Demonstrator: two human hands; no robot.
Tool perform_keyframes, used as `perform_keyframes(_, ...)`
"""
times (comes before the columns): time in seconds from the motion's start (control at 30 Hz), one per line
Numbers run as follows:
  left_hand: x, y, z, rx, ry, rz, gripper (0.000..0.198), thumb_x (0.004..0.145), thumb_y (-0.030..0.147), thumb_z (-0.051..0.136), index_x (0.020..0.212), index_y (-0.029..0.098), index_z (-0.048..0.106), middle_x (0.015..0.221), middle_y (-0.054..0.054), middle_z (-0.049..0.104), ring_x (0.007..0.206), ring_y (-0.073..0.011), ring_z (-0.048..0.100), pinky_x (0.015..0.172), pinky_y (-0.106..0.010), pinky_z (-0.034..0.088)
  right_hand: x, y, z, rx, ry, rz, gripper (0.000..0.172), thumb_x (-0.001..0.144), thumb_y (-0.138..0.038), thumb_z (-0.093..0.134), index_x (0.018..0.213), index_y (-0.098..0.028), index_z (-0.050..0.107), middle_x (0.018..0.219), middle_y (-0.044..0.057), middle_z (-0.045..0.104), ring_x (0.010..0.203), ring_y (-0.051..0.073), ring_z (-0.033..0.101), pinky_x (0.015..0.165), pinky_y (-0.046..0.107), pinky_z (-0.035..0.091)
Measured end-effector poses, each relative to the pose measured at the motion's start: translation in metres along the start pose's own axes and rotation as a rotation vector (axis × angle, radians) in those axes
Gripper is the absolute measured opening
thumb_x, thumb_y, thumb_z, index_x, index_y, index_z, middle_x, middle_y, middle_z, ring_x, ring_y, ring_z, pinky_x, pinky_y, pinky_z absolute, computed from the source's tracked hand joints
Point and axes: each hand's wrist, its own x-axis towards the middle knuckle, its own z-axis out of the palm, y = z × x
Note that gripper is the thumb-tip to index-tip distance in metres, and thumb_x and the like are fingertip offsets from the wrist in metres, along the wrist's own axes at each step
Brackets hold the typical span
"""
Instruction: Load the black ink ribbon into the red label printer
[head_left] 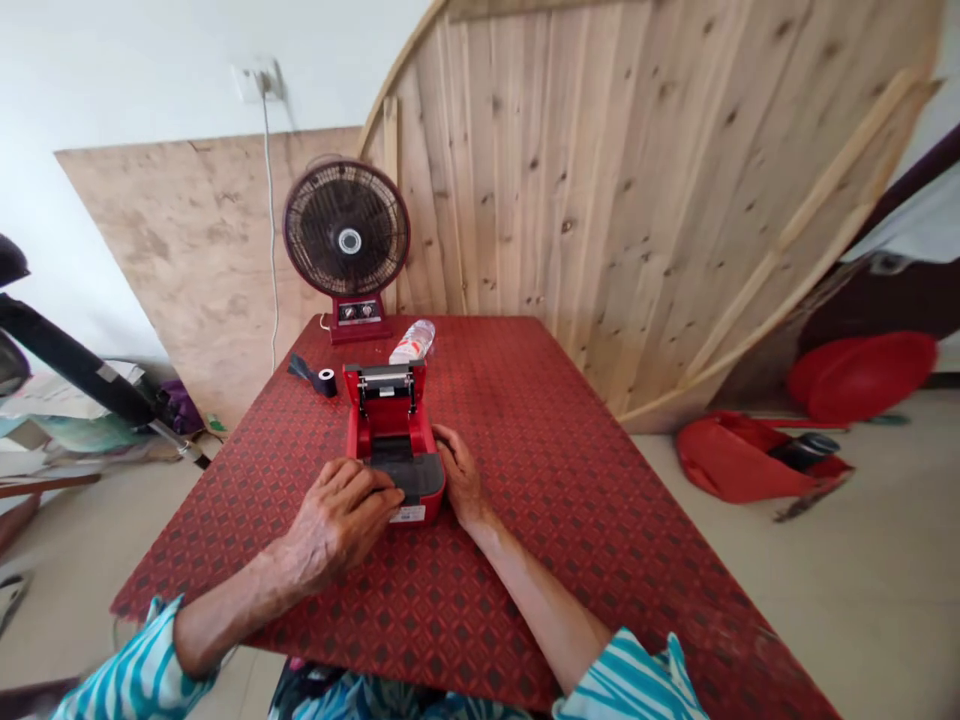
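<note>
A small red printer [393, 440] with its lid tipped open sits on the table with the red patterned cloth [570, 470]. My left hand [341, 515] rests on the printer's near left corner, fingers curled over its dark front panel. My right hand [459, 478] lies against the printer's right side, fingers pressed along the casing. A black roll of tape [325, 381] with a loose strip lies just beyond the printer to the left. A clear plastic bottle [413, 341] lies on its side behind the printer.
A dark red desk fan [346, 243] stands at the table's far edge, its cord running up to a wall socket [259, 82]. Wooden boards [637, 190] lean against the wall behind. Red basins [862, 375] and a red bag [739, 462] lie on the floor at right.
</note>
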Motion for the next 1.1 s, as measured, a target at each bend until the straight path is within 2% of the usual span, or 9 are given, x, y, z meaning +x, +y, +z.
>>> perform_keyframes(0.1, -0.009, -0.003, 0.010, -0.048, 0.078, 0.012, 0.019, 0.088, 0.010, 0.053, 0.104, 0.017, 0.061, 0.095, -0.006, 0.067, 0.086, -0.0160, 0.057, 0.079, -0.032, 0.042, 0.011, -0.003, -0.003, 0.052, 0.075, 0.067, 0.041, 0.084, -0.049, 0.047, 0.115, -0.024, 0.057, 0.119, 0.008, 0.064, 0.110, 0.023, 0.059, 0.098, 0.044, 0.044)
perform_keyframes(0.23, -0.018, -0.007, 0.021, -0.114, 0.154, 0.019, 0.025, 0.087, 0.008, 0.054, 0.109, 0.017, 0.060, 0.097, -0.006, 0.067, 0.092, -0.0167, 0.057, 0.086, -0.034, 0.043, 0.042, -0.030, -0.001, 0.000, 0.108, -0.003, 0.054, 0.083, -0.057, 0.044, 0.125, -0.024, 0.051, 0.129, 0.011, 0.058, 0.116, 0.024, 0.056, 0.099, 0.044, 0.042)
perform_keyframes(0.37, -0.022, -0.007, 0.027, -0.143, 0.195, 0.009, 0.026, 0.087, 0.010, 0.054, 0.111, 0.019, 0.059, 0.096, -0.005, 0.068, 0.092, -0.0165, 0.058, 0.090, -0.035, 0.042, 0.070, -0.060, 0.007, -0.029, -0.013, -0.096, 0.054, 0.085, -0.058, 0.042, 0.128, -0.027, 0.051, 0.132, 0.006, 0.057, 0.119, 0.022, 0.053, 0.099, 0.043, 0.042)
perform_keyframes(0.47, -0.024, -0.009, 0.028, -0.152, 0.178, 0.010, 0.028, 0.087, 0.009, 0.053, 0.112, 0.020, 0.059, 0.098, -0.005, 0.069, 0.094, -0.0166, 0.059, 0.091, -0.036, 0.041, 0.077, -0.067, 0.007, -0.051, -0.108, -0.116, 0.048, 0.087, -0.056, 0.040, 0.122, -0.028, 0.056, 0.133, 0.004, 0.057, 0.122, 0.021, 0.051, 0.098, 0.042, 0.042)
perform_keyframes(0.63, -0.024, -0.014, 0.023, -0.152, 0.129, 0.035, 0.030, 0.089, 0.009, 0.048, 0.114, 0.020, 0.059, 0.101, -0.005, 0.069, 0.096, -0.0170, 0.059, 0.096, -0.037, 0.037, 0.059, -0.067, -0.005, -0.151, -0.133, -0.223, 0.038, 0.092, -0.046, 0.036, 0.103, -0.026, 0.067, 0.113, 0.002, 0.068, 0.109, 0.020, 0.059, 0.098, 0.039, 0.042)
perform_keyframes(0.8, -0.025, -0.017, 0.021, -0.163, 0.104, 0.050, 0.033, 0.091, 0.009, 0.042, 0.117, 0.021, 0.058, 0.102, -0.005, 0.070, 0.097, -0.0165, 0.058, 0.100, -0.038, 0.033, 0.035, -0.075, -0.007, -0.201, -0.124, -0.327, 0.030, 0.092, -0.038, 0.041, 0.090, -0.024, 0.068, 0.098, 0.003, 0.068, 0.100, 0.019, 0.060, 0.093, 0.035, 0.045)
perform_keyframes(0.93, -0.029, -0.019, 0.021, -0.164, 0.103, 0.038, 0.034, 0.092, 0.008, 0.041, 0.118, 0.022, 0.058, 0.102, -0.005, 0.070, 0.099, -0.0160, 0.058, 0.102, -0.038, 0.032, 0.023, -0.075, -0.003, -0.226, -0.110, -0.399, 0.026, 0.092, -0.034, 0.044, 0.085, -0.023, 0.067, 0.094, 0.005, 0.064, 0.095, 0.018, 0.060, 0.088, 0.035, 0.046)
perform_keyframes(1.1, -0.033, -0.024, 0.017, -0.169, 0.090, 0.030, 0.035, 0.091, 0.010, 0.043, 0.120, 0.024, 0.058, 0.103, -0.004, 0.070, 0.099, -0.0155, 0.059, 0.103, -0.038, 0.033, 0.002, -0.064, -0.004, -0.343, -0.102, -0.451, 0.025, 0.092, -0.031, 0.044, 0.086, -0.024, 0.066, 0.098, 0.006, 0.063, 0.101, 0.020, 0.058, 0.091, 0.040, 0.046)
